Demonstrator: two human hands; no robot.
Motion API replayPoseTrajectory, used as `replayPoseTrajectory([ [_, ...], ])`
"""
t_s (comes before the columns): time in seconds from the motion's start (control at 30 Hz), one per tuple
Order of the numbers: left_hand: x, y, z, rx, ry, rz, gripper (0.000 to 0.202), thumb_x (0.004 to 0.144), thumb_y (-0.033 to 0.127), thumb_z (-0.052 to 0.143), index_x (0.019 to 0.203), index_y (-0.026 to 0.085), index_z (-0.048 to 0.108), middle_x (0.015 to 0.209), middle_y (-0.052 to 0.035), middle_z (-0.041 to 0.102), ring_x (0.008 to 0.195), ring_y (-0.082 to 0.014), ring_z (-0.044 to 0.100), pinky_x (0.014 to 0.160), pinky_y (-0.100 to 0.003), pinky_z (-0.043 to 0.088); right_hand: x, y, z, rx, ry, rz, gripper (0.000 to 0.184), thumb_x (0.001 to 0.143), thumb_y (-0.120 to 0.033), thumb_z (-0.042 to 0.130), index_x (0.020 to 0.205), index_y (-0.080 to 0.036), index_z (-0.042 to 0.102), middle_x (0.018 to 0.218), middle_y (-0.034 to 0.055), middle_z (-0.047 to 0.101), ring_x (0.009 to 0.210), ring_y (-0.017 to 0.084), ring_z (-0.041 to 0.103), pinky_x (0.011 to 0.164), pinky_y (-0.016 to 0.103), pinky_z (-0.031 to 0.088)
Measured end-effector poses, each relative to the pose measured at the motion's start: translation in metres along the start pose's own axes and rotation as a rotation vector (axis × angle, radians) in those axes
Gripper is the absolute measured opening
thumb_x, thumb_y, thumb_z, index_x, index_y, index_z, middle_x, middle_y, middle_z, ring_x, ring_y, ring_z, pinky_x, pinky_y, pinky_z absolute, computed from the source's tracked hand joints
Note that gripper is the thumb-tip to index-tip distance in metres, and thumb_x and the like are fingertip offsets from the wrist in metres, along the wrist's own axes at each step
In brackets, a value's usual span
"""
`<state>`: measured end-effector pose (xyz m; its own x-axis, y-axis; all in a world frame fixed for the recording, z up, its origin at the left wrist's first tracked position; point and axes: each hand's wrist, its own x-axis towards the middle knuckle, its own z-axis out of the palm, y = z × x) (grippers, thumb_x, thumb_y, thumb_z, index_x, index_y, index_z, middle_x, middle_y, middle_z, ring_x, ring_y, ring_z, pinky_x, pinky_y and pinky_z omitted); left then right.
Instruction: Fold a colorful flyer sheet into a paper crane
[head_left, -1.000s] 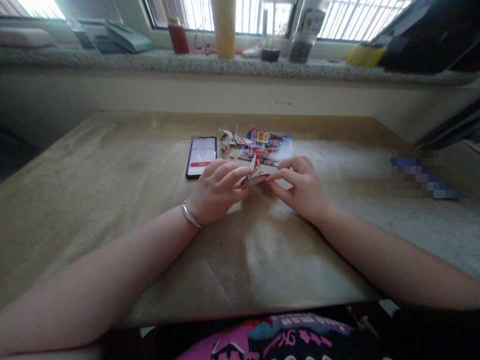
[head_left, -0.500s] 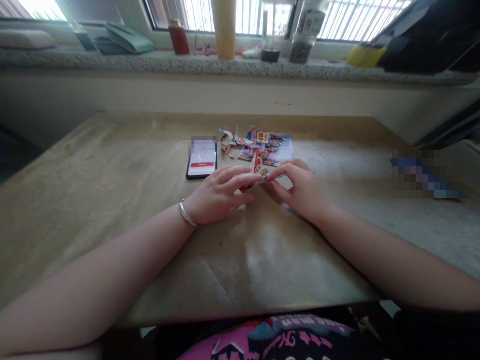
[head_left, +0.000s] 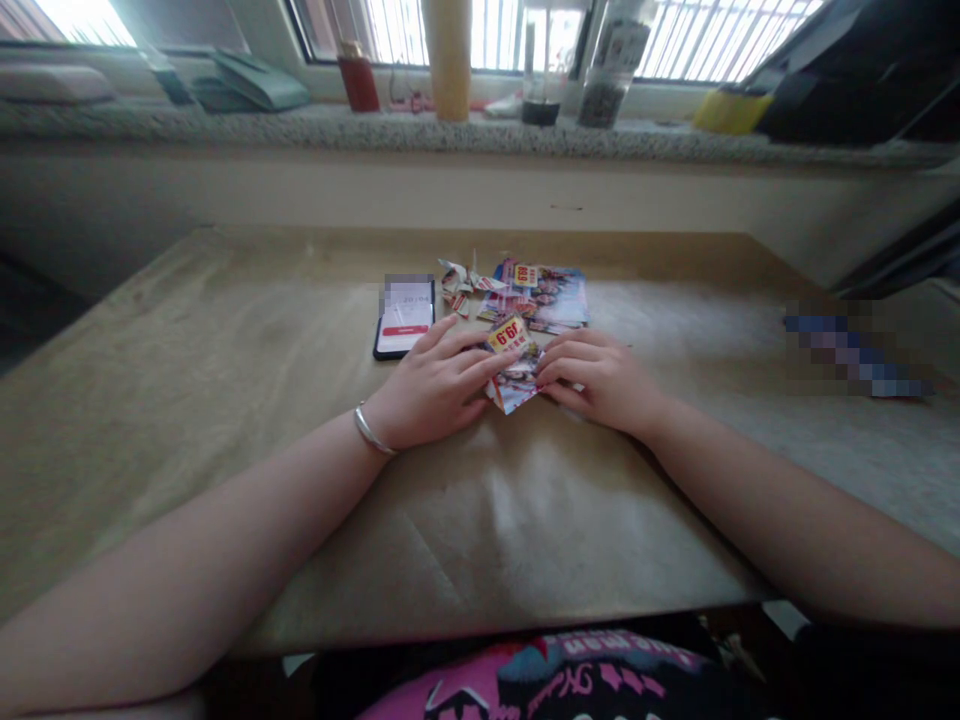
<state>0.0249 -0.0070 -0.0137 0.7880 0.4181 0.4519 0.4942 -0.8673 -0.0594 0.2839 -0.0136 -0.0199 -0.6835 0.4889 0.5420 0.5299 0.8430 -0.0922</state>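
A small piece of printed paper, folded to a diamond shape with red figures on a yellow patch, lies between my hands. My left hand holds its left side, fingers laid over the top and thumb low at the edge. At the right corner, the bent fingers of my right hand grip the paper, thumb underneath or beside it; the exact contact is hidden. Behind it lies a stack of colourful printed sheets. Folded paper pieces with pointed ends sit just left of that stack.
A phone with a lit screen lies left of the papers on the beige-covered table. A blurred blue-pink item is at the far right. Bottles, including a red one, line the stone windowsill behind.
The paper had a flap standing up and was seen edge-on; now it lies flatter, its printed face showing as a diamond. Both hands have shifted slightly around it.
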Motion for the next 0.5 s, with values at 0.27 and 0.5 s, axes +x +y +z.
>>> replayPoseTrajectory([
  [0.27,-0.0011,-0.0001,-0.0032,-0.118,-0.049,-0.006,0.033,0.083,0.022,0.054,0.114,0.026,0.064,0.112,0.0,0.069,0.125,-0.0264,0.049,0.115,-0.062,0.002,-0.0038,0.0055,0.0026,0.018,-0.123,0.027,0.012,0.087,-0.029,0.057,0.084,-0.024,0.067,0.102,0.0033,0.07,0.096,0.02,0.062,0.086,0.039,0.046],
  [0.5,-0.0026,-0.0017,-0.0032,-0.189,-0.011,-0.094,0.026,0.091,0.026,0.047,0.088,0.026,0.072,0.089,0.003,0.074,0.118,-0.0242,0.056,0.114,-0.063,0.0,-0.0048,0.008,0.0017,0.096,-0.173,0.069,0.011,0.086,-0.028,0.058,0.088,-0.023,0.067,0.103,0.0051,0.069,0.096,0.02,0.063,0.086,0.037,0.049],
])
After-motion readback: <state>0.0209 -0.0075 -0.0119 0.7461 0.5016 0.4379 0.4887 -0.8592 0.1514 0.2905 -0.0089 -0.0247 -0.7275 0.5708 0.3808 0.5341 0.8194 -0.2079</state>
